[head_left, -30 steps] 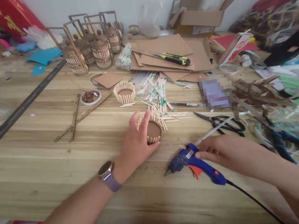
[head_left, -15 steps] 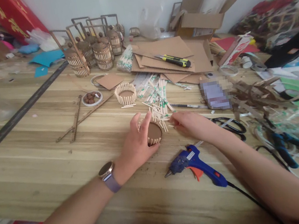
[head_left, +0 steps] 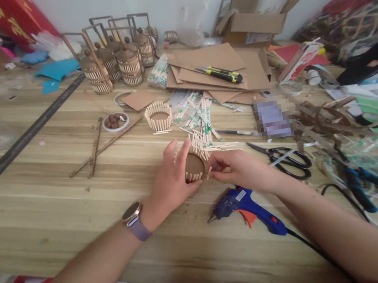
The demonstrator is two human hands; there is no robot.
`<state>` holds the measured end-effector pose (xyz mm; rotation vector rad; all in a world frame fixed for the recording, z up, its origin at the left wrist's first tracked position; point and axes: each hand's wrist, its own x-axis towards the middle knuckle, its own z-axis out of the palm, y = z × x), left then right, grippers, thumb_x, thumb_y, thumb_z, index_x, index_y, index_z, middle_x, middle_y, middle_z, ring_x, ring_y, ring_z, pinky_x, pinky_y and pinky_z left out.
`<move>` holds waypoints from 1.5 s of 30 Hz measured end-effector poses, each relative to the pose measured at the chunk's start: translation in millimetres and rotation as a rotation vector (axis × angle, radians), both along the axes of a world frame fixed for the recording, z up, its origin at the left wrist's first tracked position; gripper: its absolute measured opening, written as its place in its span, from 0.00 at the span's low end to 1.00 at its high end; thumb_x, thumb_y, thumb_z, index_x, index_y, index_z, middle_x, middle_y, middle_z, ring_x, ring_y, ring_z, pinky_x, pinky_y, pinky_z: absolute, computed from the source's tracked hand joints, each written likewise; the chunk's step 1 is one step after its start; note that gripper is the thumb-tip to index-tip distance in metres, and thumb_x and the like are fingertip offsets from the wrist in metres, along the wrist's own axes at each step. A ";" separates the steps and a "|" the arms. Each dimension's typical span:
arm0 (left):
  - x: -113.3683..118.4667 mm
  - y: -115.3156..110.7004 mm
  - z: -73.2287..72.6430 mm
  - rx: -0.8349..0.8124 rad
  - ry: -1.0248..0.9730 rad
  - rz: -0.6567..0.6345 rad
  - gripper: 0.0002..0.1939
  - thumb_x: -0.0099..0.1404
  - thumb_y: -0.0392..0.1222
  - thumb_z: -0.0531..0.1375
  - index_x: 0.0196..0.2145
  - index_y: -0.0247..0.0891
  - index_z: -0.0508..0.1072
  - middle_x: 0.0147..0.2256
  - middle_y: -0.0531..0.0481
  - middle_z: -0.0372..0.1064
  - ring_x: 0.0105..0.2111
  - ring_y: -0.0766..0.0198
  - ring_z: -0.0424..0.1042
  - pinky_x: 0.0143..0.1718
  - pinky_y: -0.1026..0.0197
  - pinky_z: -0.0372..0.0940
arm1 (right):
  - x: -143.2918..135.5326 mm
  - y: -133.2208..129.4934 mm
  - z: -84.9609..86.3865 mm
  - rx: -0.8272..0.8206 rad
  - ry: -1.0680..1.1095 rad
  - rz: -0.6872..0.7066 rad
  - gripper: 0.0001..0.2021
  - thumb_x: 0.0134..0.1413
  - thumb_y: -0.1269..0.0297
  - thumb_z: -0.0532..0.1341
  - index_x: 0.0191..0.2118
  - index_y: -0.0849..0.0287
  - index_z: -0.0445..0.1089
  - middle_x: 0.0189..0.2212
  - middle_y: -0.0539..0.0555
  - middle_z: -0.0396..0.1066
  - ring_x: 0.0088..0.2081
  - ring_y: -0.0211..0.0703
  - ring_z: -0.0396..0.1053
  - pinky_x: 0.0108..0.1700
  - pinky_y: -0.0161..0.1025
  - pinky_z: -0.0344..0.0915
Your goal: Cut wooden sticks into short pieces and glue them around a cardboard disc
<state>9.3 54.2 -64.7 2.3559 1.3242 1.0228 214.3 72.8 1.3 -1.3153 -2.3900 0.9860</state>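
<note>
My left hand [head_left: 170, 183] is curved around a small round basket [head_left: 194, 165], with thumb and fingers at its sides. This basket has a brown disc for a base and short wooden sticks standing along part of its rim; the fingers hide its left side. Just right of it, my right hand [head_left: 237, 167] pinches a short wooden stick [head_left: 209, 173] between thumb and fingertips. Loose sticks [head_left: 212, 147] lie in a pile behind both hands. In front of my right hand, a blue glue gun [head_left: 247, 206] rests on the table, nozzle pointing left.
A stick-walled basket [head_left: 159, 116] stands behind my left hand, beside a bowl of brown beads [head_left: 115, 122]. Black scissors [head_left: 289, 158] lie right of my right hand. Further back are finished lidded baskets [head_left: 130, 67], cardboard sheets [head_left: 204, 61] and a utility knife [head_left: 221, 74].
My right hand has moved from the loose stick pile toward me and left, to the basket's right side, with a short stick in its pinch. My left hand stays around the basket.
</note>
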 end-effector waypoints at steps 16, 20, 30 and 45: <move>-1.0 -1.1 2.1 -0.016 0.025 0.012 0.57 0.53 0.35 0.69 0.68 0.46 0.36 0.63 0.32 0.42 0.65 0.37 0.49 0.59 0.36 0.60 | -10.3 -4.7 -13.0 0.029 0.026 -0.013 0.02 0.55 0.71 0.60 0.33 0.58 0.69 0.27 0.49 0.73 0.29 0.39 0.69 0.32 0.34 0.64; -0.7 -1.3 2.3 -0.012 0.021 0.014 0.57 0.53 0.33 0.69 0.68 0.46 0.36 0.63 0.33 0.43 0.65 0.38 0.49 0.59 0.36 0.60 | -9.7 -4.5 -15.4 0.067 0.017 -0.003 0.02 0.56 0.70 0.60 0.34 0.58 0.69 0.28 0.50 0.74 0.30 0.39 0.70 0.33 0.34 0.64; 0.5 -2.0 2.0 -0.015 0.037 0.006 0.55 0.55 0.37 0.70 0.68 0.46 0.37 0.63 0.32 0.43 0.64 0.38 0.52 0.59 0.36 0.60 | -9.0 -5.3 -18.8 0.101 0.052 0.021 0.03 0.59 0.69 0.59 0.33 0.58 0.68 0.29 0.52 0.75 0.31 0.41 0.71 0.35 0.36 0.64; -6.3 2.9 2.5 -0.026 -0.009 -0.086 0.56 0.54 0.35 0.70 0.68 0.46 0.38 0.63 0.34 0.46 0.66 0.42 0.48 0.64 0.36 0.53 | 6.8 -17.5 10.0 0.245 -0.144 -0.064 0.04 0.56 0.66 0.62 0.38 0.57 0.68 0.28 0.50 0.72 0.28 0.40 0.69 0.30 0.34 0.61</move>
